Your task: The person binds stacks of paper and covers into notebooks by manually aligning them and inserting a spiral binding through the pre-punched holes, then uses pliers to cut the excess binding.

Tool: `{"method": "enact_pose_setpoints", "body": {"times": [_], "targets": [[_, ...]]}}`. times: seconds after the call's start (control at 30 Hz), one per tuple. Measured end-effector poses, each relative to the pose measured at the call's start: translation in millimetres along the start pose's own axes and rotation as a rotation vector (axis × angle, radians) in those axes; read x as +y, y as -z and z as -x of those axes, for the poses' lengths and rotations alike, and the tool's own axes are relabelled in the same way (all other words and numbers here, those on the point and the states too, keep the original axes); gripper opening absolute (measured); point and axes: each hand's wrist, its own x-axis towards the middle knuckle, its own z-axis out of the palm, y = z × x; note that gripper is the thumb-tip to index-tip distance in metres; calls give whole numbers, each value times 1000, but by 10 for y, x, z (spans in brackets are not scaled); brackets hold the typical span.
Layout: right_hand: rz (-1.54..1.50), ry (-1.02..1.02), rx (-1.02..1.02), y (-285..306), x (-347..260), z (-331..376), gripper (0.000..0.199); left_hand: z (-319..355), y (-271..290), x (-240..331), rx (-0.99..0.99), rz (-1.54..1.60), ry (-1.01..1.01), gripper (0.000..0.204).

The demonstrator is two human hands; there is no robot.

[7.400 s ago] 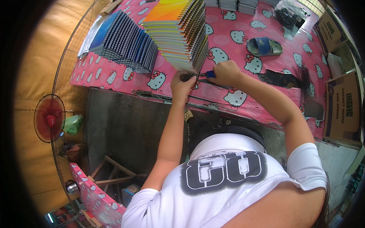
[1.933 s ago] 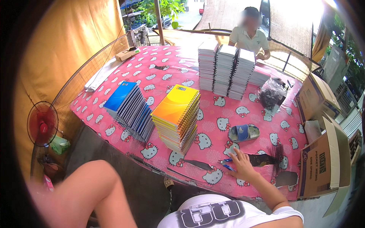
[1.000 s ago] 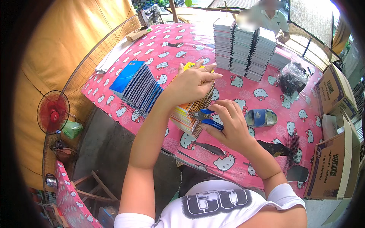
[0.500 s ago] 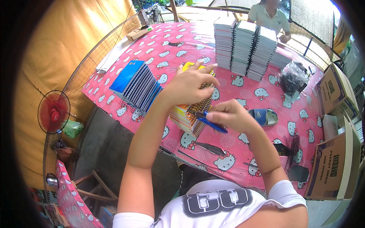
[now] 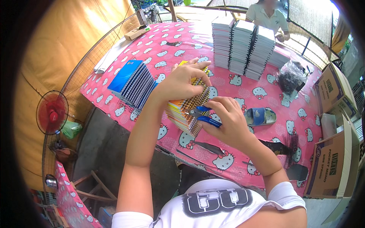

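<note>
A stack of yellow-and-orange covered spiral notebooks (image 5: 178,114) stands at the table's near edge, its coils facing right. Over its top lies my left hand (image 5: 184,81), fingers bent across the far end and thumb by the coils, holding the stack. In my right hand (image 5: 226,117) is a pair of pliers (image 5: 208,121) with blue handles spread apart. The metal jaws point left and reach the coils near the stack's near end; whether they grip a wire is too small to tell. A pile of blue spiral notebooks (image 5: 133,85) stands left of my left hand.
Tall stacks of black-coiled notebooks (image 5: 241,47) rise at the far side, near another person (image 5: 268,19). A blue slipper (image 5: 260,116) lies right of my right hand. Cardboard boxes (image 5: 329,165) line the right edge. The pink tablecloth (image 5: 224,161) has tears. A red fan (image 5: 53,114) stands left.
My right hand has turned and come slightly left with the pliers, whose handles now show spread apart. My left hand stays on the notebooks.
</note>
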Motion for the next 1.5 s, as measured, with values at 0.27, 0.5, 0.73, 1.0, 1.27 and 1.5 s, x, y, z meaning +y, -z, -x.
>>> {"method": "enact_pose_setpoints", "body": {"times": [0.27,0.5,0.73,1.0,1.27,1.5], "targets": [[-1138,-1018,-715,-5,399,-121,39,-50,-8,126,-129,-230,55,34],[-429,-212,-188,-162,223,160,46,-16,16,12,-79,-100,59,42],[-718,-571,-405,-207,143,132,41,-22,15,-9,-72,-89,44,42],[-510,-268,-190,-172,135,219,39,-11,-4,-33,-56,-26,36,60],[-416,-232,-95,-281,126,168,44,-33,-6,-5,-56,-109,14,45],[-115,-32,-17,-147,80,82,40,-7,22,71,-71,-168,16,51]]}}
